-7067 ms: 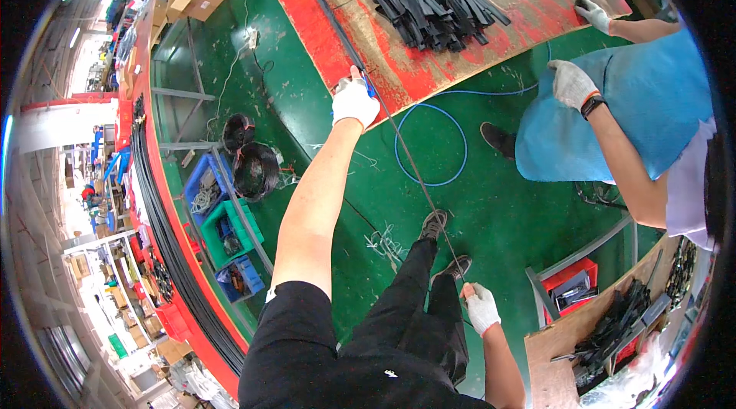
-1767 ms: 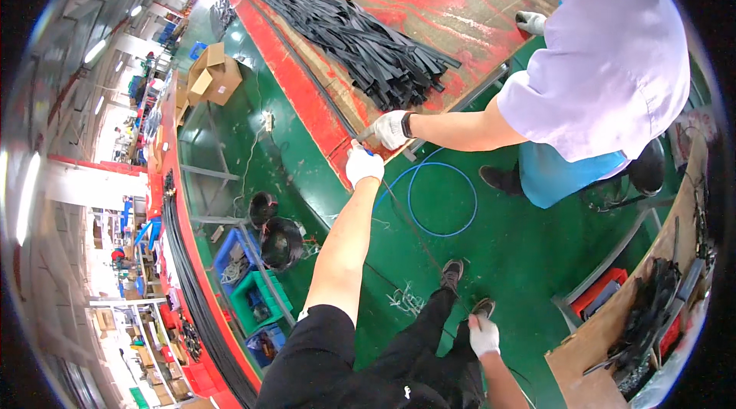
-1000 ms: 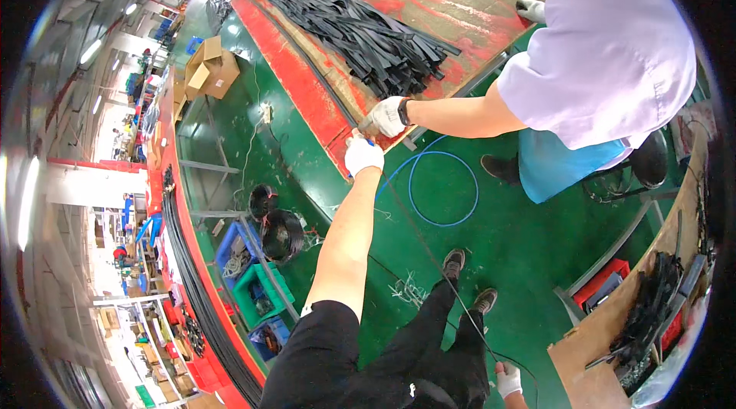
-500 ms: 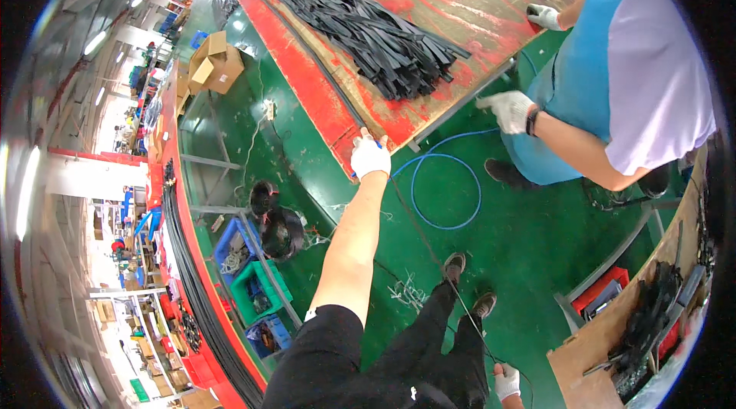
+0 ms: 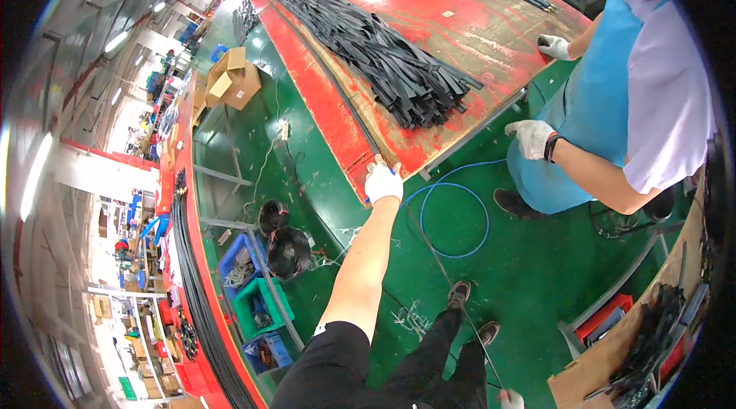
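My left hand, in a white glove, is closed at the near corner of the red table around the end of a long black tube lying along the table's edge. A small bit of blue shows at its fingers; what that is I cannot make out. From there a thin dark cord runs down past my shoes toward my right hand. That gloved hand sits at the bottom edge, partly cut off, closed on the cord. A heap of flat black strips lies beside the tube.
A co-worker in a blue apron stands at the right, one gloved hand on the table. A blue hose coils on the green floor. Cardboard box, wire coils and plastic bins are left; a wooden bench is right.
The view has shifted, so the table and my left hand appear lower and farther right. My left hand stays at the table corner. My right hand has dropped closer to the bottom edge.
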A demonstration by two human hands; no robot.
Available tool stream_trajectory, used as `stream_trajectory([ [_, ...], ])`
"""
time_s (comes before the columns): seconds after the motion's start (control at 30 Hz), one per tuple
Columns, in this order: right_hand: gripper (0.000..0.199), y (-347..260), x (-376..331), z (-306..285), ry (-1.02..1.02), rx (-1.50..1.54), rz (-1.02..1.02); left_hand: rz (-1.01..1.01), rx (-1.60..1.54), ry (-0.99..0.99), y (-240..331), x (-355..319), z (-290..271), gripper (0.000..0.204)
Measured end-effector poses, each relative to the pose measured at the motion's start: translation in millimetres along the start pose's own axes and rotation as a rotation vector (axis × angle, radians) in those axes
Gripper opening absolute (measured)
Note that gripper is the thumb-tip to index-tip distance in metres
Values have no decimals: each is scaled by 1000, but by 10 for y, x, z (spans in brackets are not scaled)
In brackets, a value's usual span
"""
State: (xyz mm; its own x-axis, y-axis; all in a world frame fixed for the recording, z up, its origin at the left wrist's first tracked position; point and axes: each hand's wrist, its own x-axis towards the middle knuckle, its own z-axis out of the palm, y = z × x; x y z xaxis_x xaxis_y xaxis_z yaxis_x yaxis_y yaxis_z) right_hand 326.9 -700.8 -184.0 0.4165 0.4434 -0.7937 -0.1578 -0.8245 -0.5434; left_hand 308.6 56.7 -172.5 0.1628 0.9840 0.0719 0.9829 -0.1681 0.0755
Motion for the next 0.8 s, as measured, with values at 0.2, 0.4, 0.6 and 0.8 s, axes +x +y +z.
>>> stream_trajectory([
  [0.2,28,697,59,-221,55,-25,75,-4,-55,-29,19,-20,-71,67],
  [0.4,45,-1376,998,477,158,-121,-302,-5,-50,-32,7,-26,-85,69],
  [0.6,37,-2200,1285,959,76,7,-371,-9,-46,-6,-5,-5,-87,69],
  [0.8,44,-537,-86,237,-44,7,20,-6,-59,-27,7,-26,-89,68],
])
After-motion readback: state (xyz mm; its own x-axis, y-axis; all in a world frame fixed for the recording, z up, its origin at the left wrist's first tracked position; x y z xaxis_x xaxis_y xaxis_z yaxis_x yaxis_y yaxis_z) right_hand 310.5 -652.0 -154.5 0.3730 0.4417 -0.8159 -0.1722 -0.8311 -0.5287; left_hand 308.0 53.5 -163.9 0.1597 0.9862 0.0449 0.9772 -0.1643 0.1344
